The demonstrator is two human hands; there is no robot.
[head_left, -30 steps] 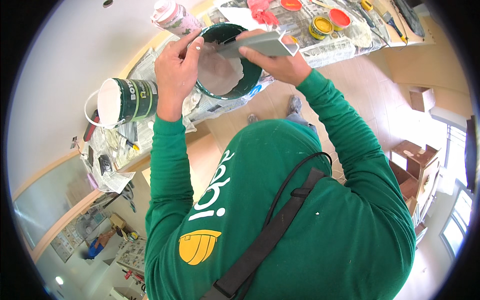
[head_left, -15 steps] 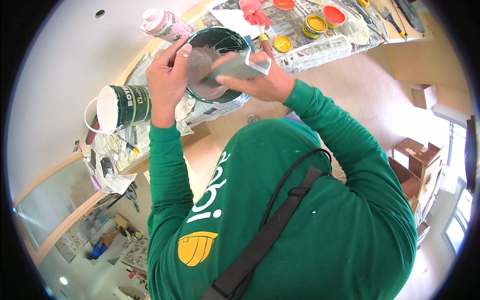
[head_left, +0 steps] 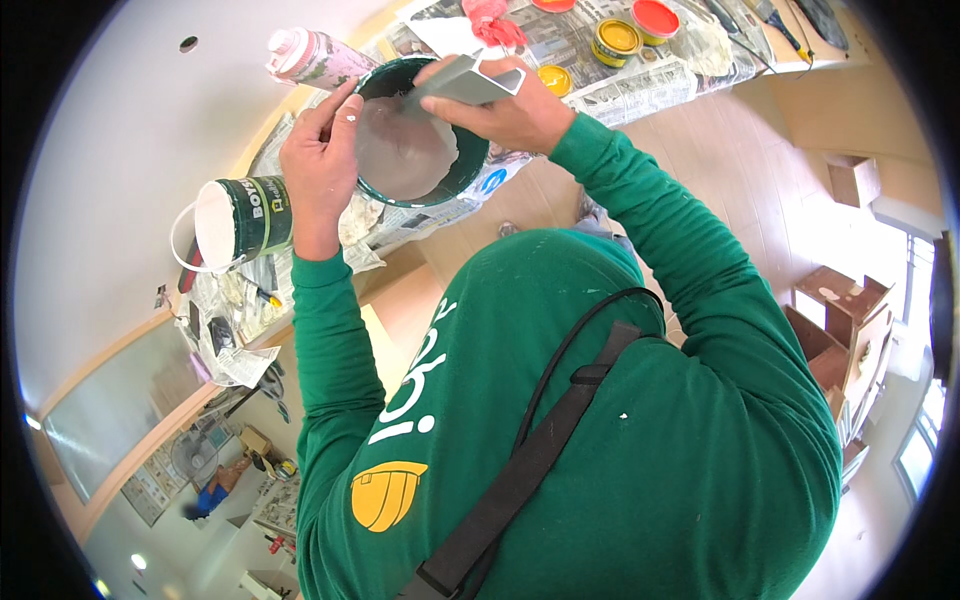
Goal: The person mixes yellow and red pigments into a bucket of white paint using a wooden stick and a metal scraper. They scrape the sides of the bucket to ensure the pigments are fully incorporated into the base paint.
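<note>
My two hands stand apart, with a deep, round, dark green plastic bucket (head_left: pixel 474 165) between them. My left hand (head_left: pixel 322 165) lies against its left rim; I cannot tell how firmly the fingers close there. My right hand (head_left: pixel 508 108) is clamped around a grey, channel-shaped tool with a white-edged end (head_left: pixel 465 85), angled into the bucket over a smooth, greyish-pink paste (head_left: pixel 405 155); its inner end is blurred. The bucket rests on a newspaper-covered bench (head_left: pixel 640 100). Left and nearer sits a dark green pail with a white handle (head_left: pixel 262 215); just beyond the bucket, to the left, a pink-and-white patterned bottle (head_left: pixel 322 60). Far right are a crumpled coral-red cloth (head_left: pixel 492 22) and a small, round yellow tin (head_left: pixel 617 42). In the room, a pale plank floor (head_left: pixel 670 175) extends right toward a brown wooden cabinet (head_left: pixel 840 300).
</note>
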